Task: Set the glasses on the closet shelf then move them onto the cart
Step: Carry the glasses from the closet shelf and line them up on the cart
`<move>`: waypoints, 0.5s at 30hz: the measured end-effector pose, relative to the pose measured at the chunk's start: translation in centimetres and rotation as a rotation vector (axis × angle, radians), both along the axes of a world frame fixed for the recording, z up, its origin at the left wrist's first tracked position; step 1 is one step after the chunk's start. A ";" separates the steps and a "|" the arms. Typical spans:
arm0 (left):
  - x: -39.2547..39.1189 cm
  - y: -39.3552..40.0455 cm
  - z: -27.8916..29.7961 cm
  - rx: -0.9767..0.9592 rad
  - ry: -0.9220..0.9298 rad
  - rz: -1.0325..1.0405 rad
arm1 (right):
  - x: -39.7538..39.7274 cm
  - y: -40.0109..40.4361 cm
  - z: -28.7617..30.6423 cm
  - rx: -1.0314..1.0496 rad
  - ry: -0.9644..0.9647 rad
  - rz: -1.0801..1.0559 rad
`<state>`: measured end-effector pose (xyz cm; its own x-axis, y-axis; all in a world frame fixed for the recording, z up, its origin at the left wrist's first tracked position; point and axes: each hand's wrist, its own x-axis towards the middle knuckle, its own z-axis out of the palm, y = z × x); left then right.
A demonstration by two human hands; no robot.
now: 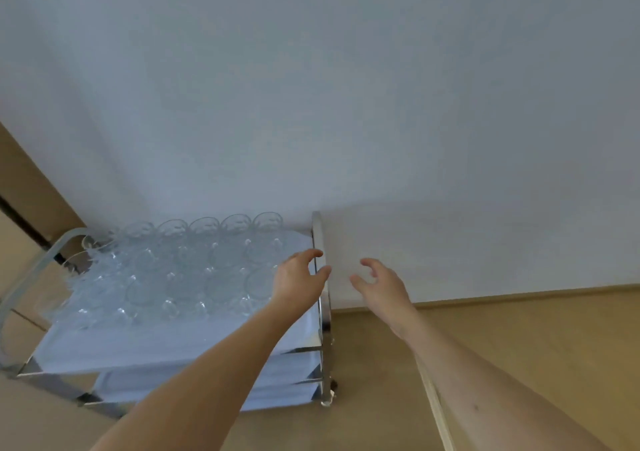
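Left hand (297, 276) by cart (320, 239) rail | glasses (180, 267) — blurred

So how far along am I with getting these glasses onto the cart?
Many glasses already stand in rows on the cart's top tier. Nothing is in hand: the left hand and right hand are both empty by the cart's rail. The closet shelf is out of view, so what remains is unclear.
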<state>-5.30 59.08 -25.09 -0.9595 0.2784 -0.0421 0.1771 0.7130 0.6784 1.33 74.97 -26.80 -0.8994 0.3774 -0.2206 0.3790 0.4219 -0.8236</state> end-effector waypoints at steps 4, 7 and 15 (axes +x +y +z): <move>2.2 5.7 2.3 -0.050 0.102 -0.170 | 4.0 5.6 1.9 0.152 0.021 -0.034; 3.8 10.0 3.2 -0.077 0.147 -0.298 | 7.3 9.6 2.8 0.205 0.029 -0.106; 10.9 21.5 3.8 -0.090 0.288 -0.640 | 17.6 18.4 3.5 0.270 0.000 -0.316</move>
